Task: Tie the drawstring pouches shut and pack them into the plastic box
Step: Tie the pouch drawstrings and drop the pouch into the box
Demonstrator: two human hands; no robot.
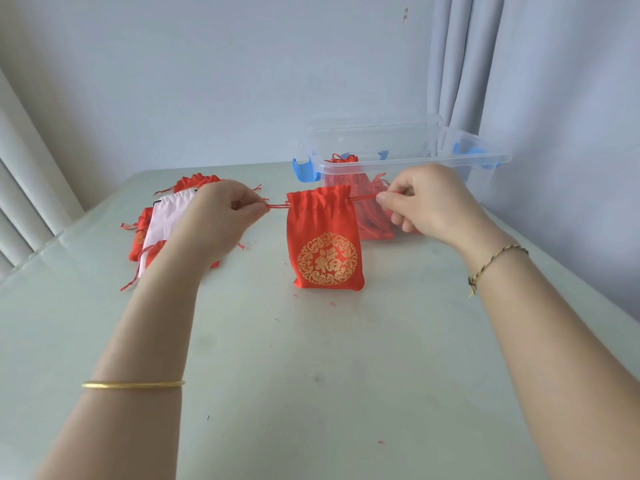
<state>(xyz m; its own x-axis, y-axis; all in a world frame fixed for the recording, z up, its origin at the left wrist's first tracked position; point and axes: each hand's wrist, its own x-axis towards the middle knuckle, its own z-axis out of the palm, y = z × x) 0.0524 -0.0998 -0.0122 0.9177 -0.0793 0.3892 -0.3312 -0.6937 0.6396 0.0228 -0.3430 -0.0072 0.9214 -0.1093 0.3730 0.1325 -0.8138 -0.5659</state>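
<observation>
A red drawstring pouch (pixel 325 237) with a gold round emblem hangs upright at the table's middle, its bottom at the tabletop. My left hand (pixel 214 220) pinches the red cord coming out of the pouch's left side. My right hand (pixel 426 199) pinches the cord on its right side. The cords are stretched taut sideways and the pouch's mouth is gathered. Behind the pouch stands the clear plastic box (pixel 485 161) with blue latches; red pouches (pixel 375 220) lie inside it.
A pile of red pouches (pixel 194 181) and a pink pouch (pixel 162 220) lies at the left, partly behind my left hand. The pale table (pixel 311 375) reaches a wall at the back; curtains (pixel 457 64) hang behind the box. Small red thread bits dot the tabletop.
</observation>
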